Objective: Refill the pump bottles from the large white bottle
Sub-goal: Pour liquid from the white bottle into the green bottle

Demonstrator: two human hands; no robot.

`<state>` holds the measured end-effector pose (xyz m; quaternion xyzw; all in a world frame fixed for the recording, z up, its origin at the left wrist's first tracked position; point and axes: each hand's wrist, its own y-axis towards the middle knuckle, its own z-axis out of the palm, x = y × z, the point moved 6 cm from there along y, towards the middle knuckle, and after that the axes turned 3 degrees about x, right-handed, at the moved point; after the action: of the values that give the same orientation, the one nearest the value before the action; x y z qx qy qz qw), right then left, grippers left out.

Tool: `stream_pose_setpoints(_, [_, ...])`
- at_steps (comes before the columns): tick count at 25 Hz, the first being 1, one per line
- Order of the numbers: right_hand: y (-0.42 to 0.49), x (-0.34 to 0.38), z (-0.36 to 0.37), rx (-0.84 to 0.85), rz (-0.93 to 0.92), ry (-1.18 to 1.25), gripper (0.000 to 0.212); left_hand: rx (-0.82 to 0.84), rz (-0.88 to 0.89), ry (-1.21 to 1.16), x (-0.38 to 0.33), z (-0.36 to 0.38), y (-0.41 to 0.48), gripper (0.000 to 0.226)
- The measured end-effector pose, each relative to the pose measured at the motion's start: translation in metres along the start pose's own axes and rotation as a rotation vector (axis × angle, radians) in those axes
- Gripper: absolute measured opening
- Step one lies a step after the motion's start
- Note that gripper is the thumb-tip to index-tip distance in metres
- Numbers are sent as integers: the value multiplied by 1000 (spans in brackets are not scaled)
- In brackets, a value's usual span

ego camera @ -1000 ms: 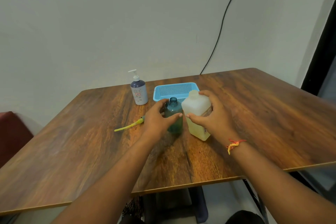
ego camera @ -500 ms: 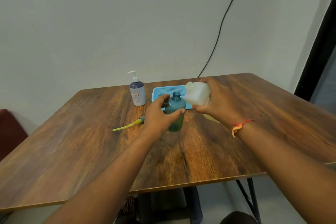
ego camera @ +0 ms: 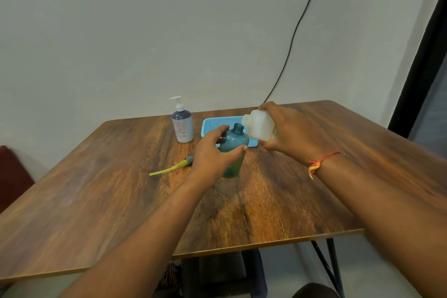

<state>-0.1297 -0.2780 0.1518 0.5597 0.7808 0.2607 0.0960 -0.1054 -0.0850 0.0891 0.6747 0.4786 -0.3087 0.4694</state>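
- The left hand (ego camera: pixel 212 152) grips the teal bottle (ego camera: pixel 235 140) from its left side, with the thumb across the near face and the fingers curled round the far shoulder
- The right hand (ego camera: pixel 287 133) holds the large white bottle (ego camera: pixel 260 127) clear of the table, fingers over its upper side and thumb beneath, so it is tipped over with its mouth pointing left
- That mouth sits just right of the teal bottle's open neck and slightly above it; I cannot tell whether the two touch or whether any liquid is running
- The teal bottle stands upright on the wooden table (ego camera: pixel 96 201), with its threaded neck uncovered
- An orange and yellow thread band (ego camera: pixel 316 164) circles the right wrist, to the right of the teal bottle and nearer the camera
- A pump head with a yellow tube (ego camera: pixel 171 169) lies flat on the table left of the teal bottle, just past the left hand and apart from the bottle
- A blue mesh basket (ego camera: pixel 217 123) sits just behind the teal bottle, partly hidden by it and by the white bottle
- A white and purple pump bottle (ego camera: pixel 182 123) stands upright behind and left of the teal bottle, pump fitted
- A black cable (ego camera: pixel 292 36) runs down the pale wall well behind the teal bottle, off to its right
- A dark red seat (ego camera: pixel 12 176) shows far left of the teal bottle, beyond the table edge
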Motion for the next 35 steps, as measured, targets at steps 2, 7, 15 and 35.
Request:
stream_pose_setpoints(2, [1,2,-2,6,-13,-21,70,2,-3,-3,1,0,0,77])
stream_pose_setpoints(7, [1,8,-9,4,-35,-73,68,0,-5,-14,1,0,-1,75])
stream_pose_setpoints(15, [3,11,-14,11,-55,-141,72,9,-9,-27,1,1,0,75])
stream_pose_setpoints(35, [8,22,-22,12,-95,-226,70,7,-27,-14,5,-1,3,76])
